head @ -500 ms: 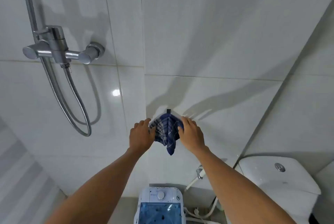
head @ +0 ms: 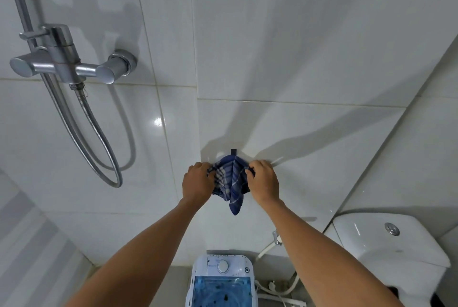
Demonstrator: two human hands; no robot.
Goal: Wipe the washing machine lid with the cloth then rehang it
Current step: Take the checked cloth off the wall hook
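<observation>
Cloth: I see the blue checked cloth [head: 230, 177] at frame center, bunched against the white wall tile, its top at a small dark hook [head: 233, 152].
Left hand: left hand [head: 197, 184] is pinching the cloth's left edge.
Right hand: right hand [head: 263, 181] is clutching its right edge.
Washing machine: washing machine lid [head: 222, 290], translucent blue, sits bottom center, well below both hands.
Fixtures: shower mixer [head: 67, 61] upper left, toilet tank [head: 386, 239] lower right.

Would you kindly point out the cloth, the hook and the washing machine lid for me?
cloth [head: 229, 177]: head view, on the checked folds between the two hands.
hook [head: 233, 152]: head view, on the dark tab above the cloth.
washing machine lid [head: 221, 291]: head view, on the blue see-through panel.
</observation>
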